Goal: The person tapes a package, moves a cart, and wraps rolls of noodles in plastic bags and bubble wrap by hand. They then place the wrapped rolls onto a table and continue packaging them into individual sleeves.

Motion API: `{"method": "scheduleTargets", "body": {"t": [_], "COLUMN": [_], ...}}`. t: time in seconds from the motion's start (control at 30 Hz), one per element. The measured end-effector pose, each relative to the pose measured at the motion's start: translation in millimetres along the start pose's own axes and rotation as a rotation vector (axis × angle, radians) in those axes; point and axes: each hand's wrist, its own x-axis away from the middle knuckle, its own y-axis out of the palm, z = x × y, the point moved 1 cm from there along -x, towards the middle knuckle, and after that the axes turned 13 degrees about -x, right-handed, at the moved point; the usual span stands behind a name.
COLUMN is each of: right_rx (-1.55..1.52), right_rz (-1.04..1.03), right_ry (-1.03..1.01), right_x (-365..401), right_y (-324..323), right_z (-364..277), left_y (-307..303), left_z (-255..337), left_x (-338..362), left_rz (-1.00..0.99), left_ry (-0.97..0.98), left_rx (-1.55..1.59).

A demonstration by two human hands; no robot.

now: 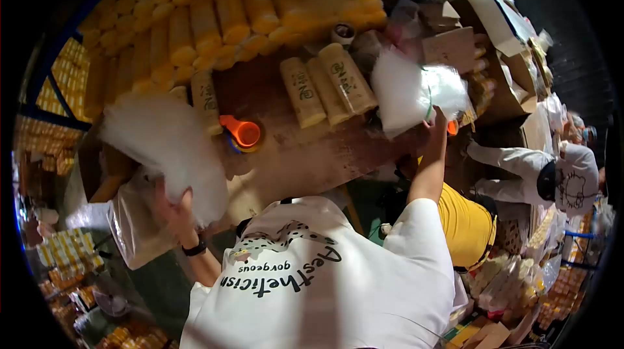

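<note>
My left hand (177, 212), with a dark band on its wrist, is closed on the lower edge of a loose sheaf of translucent plastic bags (172, 147). The bags fan upward past the table's left end. On the right, my right hand (434, 123) grips the near edge of another bundle of clear plastic bags (409, 92), beside a green strip. Its fingertips are partly hidden by the plastic. Between my hands, several pale yellow printed cylindrical packs (325, 86) lie on the table, near an orange round plastic item (244, 132).
Yellow cylindrical packs (227, 14) are piled along the table's far side. The brown tabletop (292, 160) shows in the middle. Open cardboard boxes (500, 69) stand at right, near a person in a white shirt (575, 177). A yellow object (465, 225) sits by my right arm.
</note>
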Motion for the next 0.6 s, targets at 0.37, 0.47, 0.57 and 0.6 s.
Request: {"method": "scheduleTargets", "body": {"t": [0.37,0.47,0.57,0.6], "right_rx": [0.927,1.293,1.665,1.712], "right_rz": [-1.121,-1.161,-1.175,-1.137], "right_ry": [-0.699,-0.884,-1.079,-1.056], "right_x": [314.7,377.0,402.0,395.3], "right_y": [143.4,173.7,191.4,194.5], "right_z": [214.6,307.2,387.3,402.3], "left_y": [-22.1,-37.8,-61.3,-67.7], "left_z": [41.3,29.8,16.8,15.1], "left_x": [-14.1,-17.4,-14.7,-13.9], "left_rz": [0.133,0.132,0.075,0.060], "left_ry": [0.163,0.221,0.237,0.290], "left_rx": [-0.058,-0.096,-0.117,-0.153]}}
